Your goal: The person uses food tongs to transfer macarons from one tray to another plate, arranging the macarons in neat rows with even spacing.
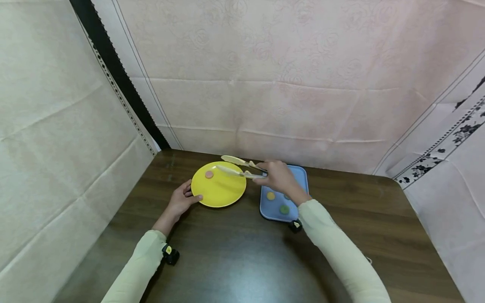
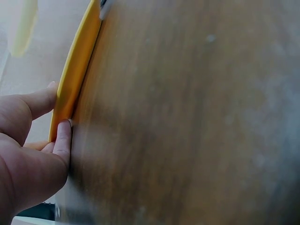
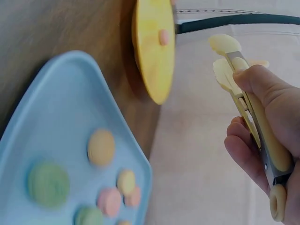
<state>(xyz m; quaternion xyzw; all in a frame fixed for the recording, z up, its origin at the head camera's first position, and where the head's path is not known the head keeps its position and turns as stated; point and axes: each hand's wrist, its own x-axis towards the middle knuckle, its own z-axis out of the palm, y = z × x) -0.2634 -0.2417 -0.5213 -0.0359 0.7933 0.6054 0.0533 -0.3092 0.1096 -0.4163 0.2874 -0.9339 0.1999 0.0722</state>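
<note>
My left hand (image 1: 181,200) grips the near-left rim of a round yellow plate (image 1: 221,192), thumb on top and fingers at the underside, as the left wrist view shows. One pink macaron (image 1: 209,174) lies on the plate toward its far left. In my right hand (image 1: 281,179) is a pair of tongs (image 3: 255,110) with pale yellow tips and handles. The tips stand apart with nothing between them, and in the head view they overlap the plate's far right side. Beneath the right hand lies a blue tray (image 1: 270,211) with several macarons, among them a green one (image 3: 48,184) and an orange-yellow one (image 3: 101,147).
Plate and tray sit side by side toward the back of a dark brown wooden table (image 1: 235,252). Pale patterned cloth (image 1: 265,109) hangs behind the table and along both sides. A black camera (image 1: 171,255) is strapped to each wrist.
</note>
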